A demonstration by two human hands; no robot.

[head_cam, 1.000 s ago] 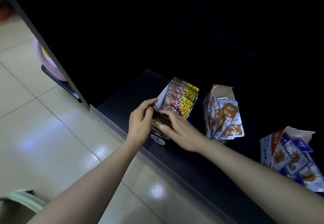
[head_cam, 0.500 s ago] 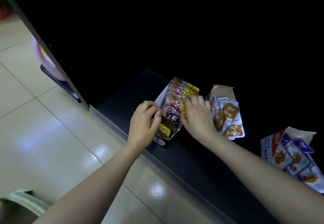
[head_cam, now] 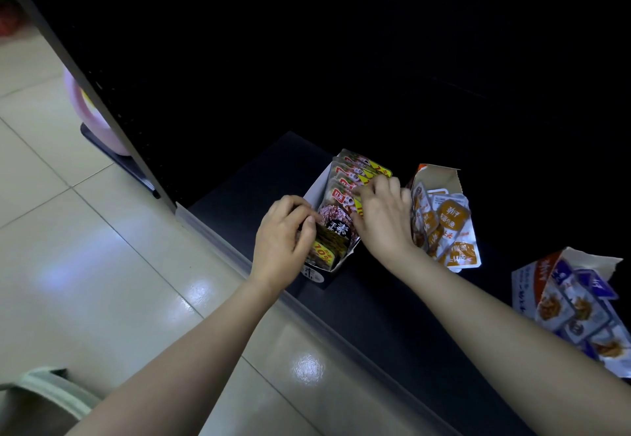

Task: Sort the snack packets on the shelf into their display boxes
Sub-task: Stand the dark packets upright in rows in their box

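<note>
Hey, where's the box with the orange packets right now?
In the head view, the orange-packet box stands on the dark shelf, right of centre, just right of the right hand, between the red-and-yellow packet box and the blue-packet box.

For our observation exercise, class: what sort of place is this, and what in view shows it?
Probably a small shop. A low dark shelf with a clear front rail holds three torn-open display boxes of snack packets, red-and-yellow, orange and blue, above a glossy tiled floor.
</note>
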